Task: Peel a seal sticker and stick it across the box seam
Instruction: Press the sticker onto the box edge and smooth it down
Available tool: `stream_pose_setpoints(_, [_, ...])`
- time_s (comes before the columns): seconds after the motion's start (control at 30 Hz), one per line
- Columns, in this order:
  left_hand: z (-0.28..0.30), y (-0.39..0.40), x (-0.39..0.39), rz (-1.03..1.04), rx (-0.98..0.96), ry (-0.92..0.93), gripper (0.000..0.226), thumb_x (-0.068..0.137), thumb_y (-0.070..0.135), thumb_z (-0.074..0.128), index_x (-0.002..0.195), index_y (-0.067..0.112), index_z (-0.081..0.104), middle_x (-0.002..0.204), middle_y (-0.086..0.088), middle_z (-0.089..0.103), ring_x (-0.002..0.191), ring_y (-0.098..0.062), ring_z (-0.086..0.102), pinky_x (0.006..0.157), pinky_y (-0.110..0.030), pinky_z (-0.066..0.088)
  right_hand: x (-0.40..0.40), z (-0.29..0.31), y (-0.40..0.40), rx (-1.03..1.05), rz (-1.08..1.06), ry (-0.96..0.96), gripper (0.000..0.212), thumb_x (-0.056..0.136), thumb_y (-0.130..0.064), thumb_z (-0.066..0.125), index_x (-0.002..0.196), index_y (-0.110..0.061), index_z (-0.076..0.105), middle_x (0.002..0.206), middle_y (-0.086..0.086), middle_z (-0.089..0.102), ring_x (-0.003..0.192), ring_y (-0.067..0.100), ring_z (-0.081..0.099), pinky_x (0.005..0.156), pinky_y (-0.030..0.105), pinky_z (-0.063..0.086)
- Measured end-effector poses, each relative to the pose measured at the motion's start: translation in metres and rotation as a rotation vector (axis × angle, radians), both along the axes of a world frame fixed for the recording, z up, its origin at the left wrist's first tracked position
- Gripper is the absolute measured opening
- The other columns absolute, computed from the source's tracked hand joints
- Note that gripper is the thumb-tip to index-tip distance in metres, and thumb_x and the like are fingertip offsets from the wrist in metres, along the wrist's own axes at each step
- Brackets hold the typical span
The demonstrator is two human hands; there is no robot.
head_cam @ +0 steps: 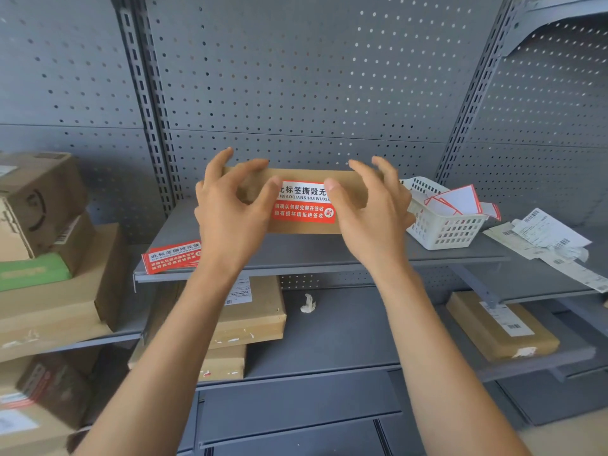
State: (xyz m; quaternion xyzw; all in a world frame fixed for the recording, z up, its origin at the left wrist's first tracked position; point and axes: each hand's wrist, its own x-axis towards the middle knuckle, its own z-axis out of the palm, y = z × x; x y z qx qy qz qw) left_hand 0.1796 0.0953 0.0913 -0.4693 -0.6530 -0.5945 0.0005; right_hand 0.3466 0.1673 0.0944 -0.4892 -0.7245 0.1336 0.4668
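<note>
We see a brown cardboard box (297, 200) on a grey metal shelf (329, 251), with a red and white seal sticker (304, 204) lying on its front face and top edge. Our left hand (230, 209) and right hand (371, 209) are at the two ends of the sticker. Both thumbs press on its side edges, the left thumb (271, 192) on its left end. The other fingers are spread and curl over the top of the box. More stickers (171, 257) lie on the shelf left of the box, a white basket (444, 228) stands to the right.
</note>
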Motion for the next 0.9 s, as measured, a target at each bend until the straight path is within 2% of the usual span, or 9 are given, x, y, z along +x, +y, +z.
stream_pose_setpoints(0.1, [-0.002,0.007,0.010,0.100,0.038,-0.050,0.028,0.085,0.058,0.068,0.107,0.041,0.071,0.147,0.007,0.049,0.132,-0.017,0.046,0.110,-0.053,0.038,-0.018,-0.007,-0.002,0.054,-0.135,0.018,0.055,0.085,-0.073,0.056,0.125,-0.036,0.061,0.154,-0.009,0.038,0.142,0.028,0.031,0.100,0.049,0.025])
stream_pose_setpoints(0.2, [-0.006,0.012,0.012,0.126,0.045,-0.039,0.022,0.089,0.052,0.068,0.107,0.039,0.072,0.145,0.005,0.050,0.131,-0.019,0.046,0.108,-0.051,0.039,-0.022,-0.011,0.002,0.082,-0.171,0.027,0.050,0.084,-0.072,0.059,0.119,-0.037,0.062,0.151,-0.008,0.041,0.139,0.030,0.034,0.093,0.046,0.025])
stream_pose_setpoints(0.37, [-0.010,0.012,0.005,0.110,0.037,-0.022,0.019,0.096,0.046,0.063,0.112,0.039,0.073,0.150,0.004,0.047,0.133,-0.020,0.041,0.108,-0.044,0.031,-0.013,-0.013,0.007,0.071,-0.077,0.057,0.037,0.092,-0.059,0.061,0.122,-0.038,0.066,0.152,-0.009,0.041,0.138,0.029,0.033,0.096,0.045,0.025])
stream_pose_setpoints(0.47, [-0.012,0.012,0.003,0.107,0.031,-0.006,0.020,0.100,0.042,0.060,0.115,0.038,0.073,0.152,0.003,0.046,0.134,-0.022,0.040,0.110,-0.049,0.031,-0.010,-0.012,0.007,0.069,-0.046,0.071,0.030,0.097,-0.050,0.059,0.124,-0.039,0.067,0.153,-0.010,0.040,0.137,0.029,0.034,0.104,0.052,0.030])
stream_pose_setpoints(0.57, [-0.013,0.013,0.000,0.107,0.030,0.008,0.023,0.103,0.039,0.056,0.119,0.039,0.072,0.153,0.002,0.045,0.136,-0.023,0.039,0.113,-0.056,0.034,-0.007,-0.013,0.008,0.075,-0.039,0.068,0.029,0.103,-0.044,0.053,0.128,-0.039,0.066,0.156,-0.010,0.038,0.139,0.029,0.033,0.107,0.056,0.029])
stream_pose_setpoints(0.63, [-0.013,0.012,0.001,0.106,0.030,0.005,0.025,0.102,0.043,0.057,0.121,0.039,0.071,0.154,0.003,0.044,0.136,-0.022,0.038,0.113,-0.057,0.034,-0.008,-0.012,0.007,0.074,-0.046,0.063,0.032,0.104,-0.044,0.049,0.131,-0.039,0.064,0.159,-0.010,0.036,0.142,0.028,0.030,0.109,0.056,0.027])
stream_pose_setpoints(0.73, [-0.010,0.008,0.004,0.084,0.003,0.024,0.039,0.089,0.058,0.067,0.125,0.042,0.068,0.155,0.005,0.040,0.137,-0.020,0.037,0.112,-0.045,0.032,-0.012,-0.011,0.003,0.061,-0.064,0.018,0.050,0.092,-0.063,0.057,0.136,-0.039,0.059,0.164,-0.010,0.029,0.147,0.028,0.025,0.109,0.054,0.023])
stream_pose_setpoints(0.8, [-0.009,0.006,0.004,0.082,-0.019,0.063,0.048,0.082,0.058,0.074,0.127,0.043,0.067,0.156,0.005,0.039,0.136,-0.021,0.037,0.109,-0.042,0.032,-0.013,-0.011,0.002,0.061,-0.078,-0.037,0.065,0.083,-0.069,0.064,0.141,-0.040,0.054,0.166,-0.010,0.024,0.148,0.028,0.022,0.109,0.052,0.023])
stream_pose_setpoints(0.9, [-0.010,0.005,-0.002,0.060,-0.040,0.094,0.048,0.084,0.053,0.076,0.131,0.043,0.065,0.159,0.004,0.035,0.138,-0.023,0.035,0.107,-0.037,0.027,-0.010,-0.012,0.004,0.068,-0.042,-0.063,0.068,0.081,-0.067,0.068,0.142,-0.041,0.053,0.166,-0.009,0.023,0.149,0.029,0.021,0.110,0.052,0.022])
